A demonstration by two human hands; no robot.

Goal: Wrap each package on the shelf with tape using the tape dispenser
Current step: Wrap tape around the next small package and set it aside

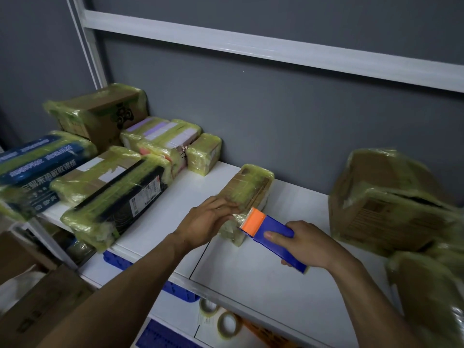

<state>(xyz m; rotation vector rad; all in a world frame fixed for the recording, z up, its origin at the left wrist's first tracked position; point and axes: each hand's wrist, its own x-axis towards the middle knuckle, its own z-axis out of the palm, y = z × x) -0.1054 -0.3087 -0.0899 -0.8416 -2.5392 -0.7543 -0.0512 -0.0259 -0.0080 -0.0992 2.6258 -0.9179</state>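
Lying at frame centre on the shelf [251,272], the package [251,189] runs lengthwise away toward the wall. The left hand [208,219] presses on its near-left side with fairly straight fingers. The right hand [308,242] grips the tape dispenser [273,234], whose orange head meets the package's near end from the lower right. The tape strand is blurred and the package's far face is hidden.

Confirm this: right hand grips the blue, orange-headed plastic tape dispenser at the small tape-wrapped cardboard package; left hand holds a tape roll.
One error: in the head view the left hand rests on the small tape-wrapped cardboard package, holding no roll. The right hand does grip the blue, orange-headed plastic tape dispenser.
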